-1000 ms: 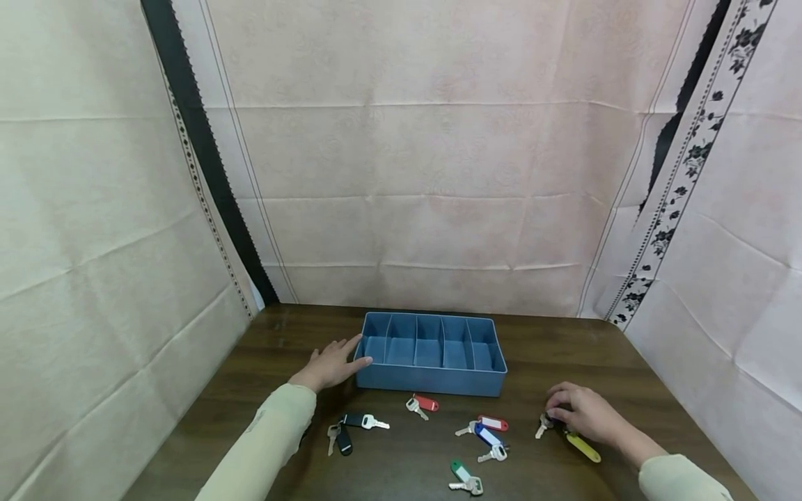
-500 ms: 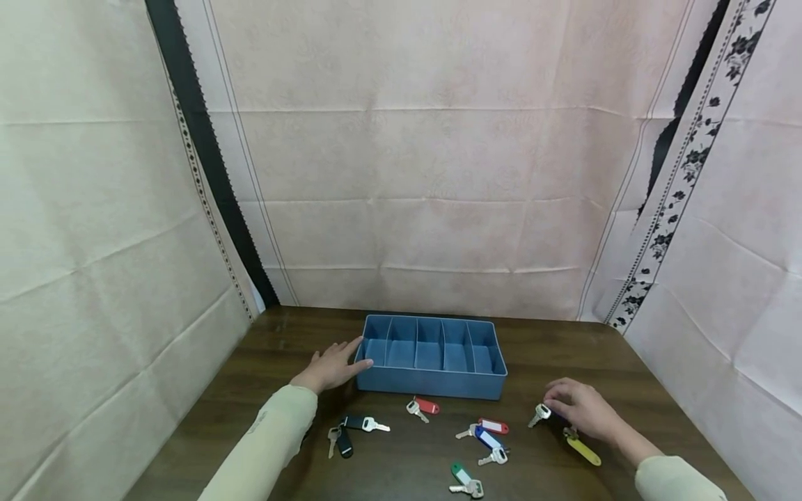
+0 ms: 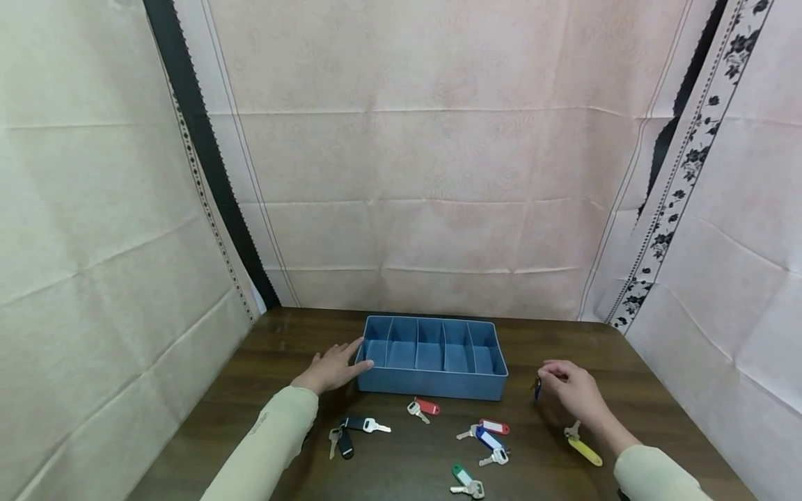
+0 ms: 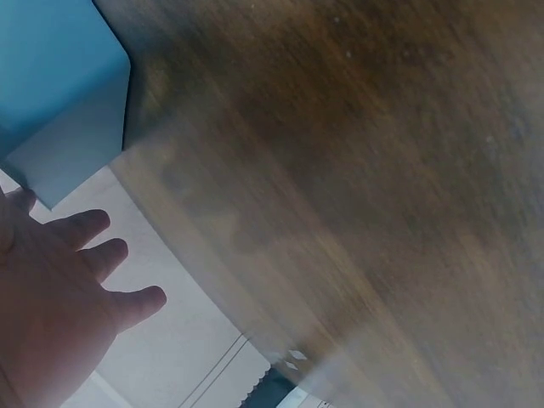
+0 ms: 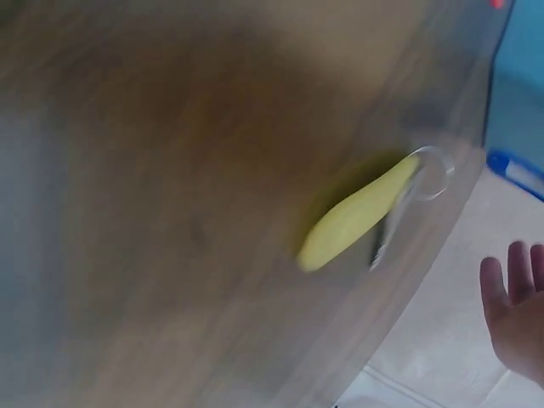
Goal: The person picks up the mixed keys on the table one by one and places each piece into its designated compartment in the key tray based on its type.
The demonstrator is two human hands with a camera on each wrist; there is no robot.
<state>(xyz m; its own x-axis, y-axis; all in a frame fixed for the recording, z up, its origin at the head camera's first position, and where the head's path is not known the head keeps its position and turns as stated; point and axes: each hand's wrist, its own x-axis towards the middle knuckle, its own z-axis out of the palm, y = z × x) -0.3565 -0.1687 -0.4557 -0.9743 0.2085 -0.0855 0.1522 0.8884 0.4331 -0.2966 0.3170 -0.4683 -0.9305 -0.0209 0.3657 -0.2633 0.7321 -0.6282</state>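
Observation:
My left hand point(image 3: 328, 369) rests its extended fingers on the left end of a blue divided box point(image 3: 432, 384). In the left wrist view its fingers point(image 4: 81, 228) are spread beside the box corner point(image 4: 76, 127). To the right of the box, my right hand point(image 3: 573, 390) is raised over the table, thumb and forefinger pinching a key with a blue tag point(image 3: 537, 388). That blue tag point(image 5: 514, 172) hangs at the edge of the right wrist view; its key is hidden. Below this hand lies a key with a yellow tag point(image 3: 585, 451), flat on the wood.
Several tagged keys lie before the box: a red-tagged key point(image 3: 428, 406), black-tagged keys point(image 3: 345, 442) at left, another red tag point(image 3: 495, 426) against a blue-tagged key point(image 3: 490, 440), and a green-tagged key point(image 3: 462, 476). Cloth curtains point(image 3: 407, 209) enclose the brown table point(image 3: 401, 473).
My right hand has lifted the blue-tagged key off the table beside the yellow-tagged one and moved it up and slightly left. My left hand stays on the box.

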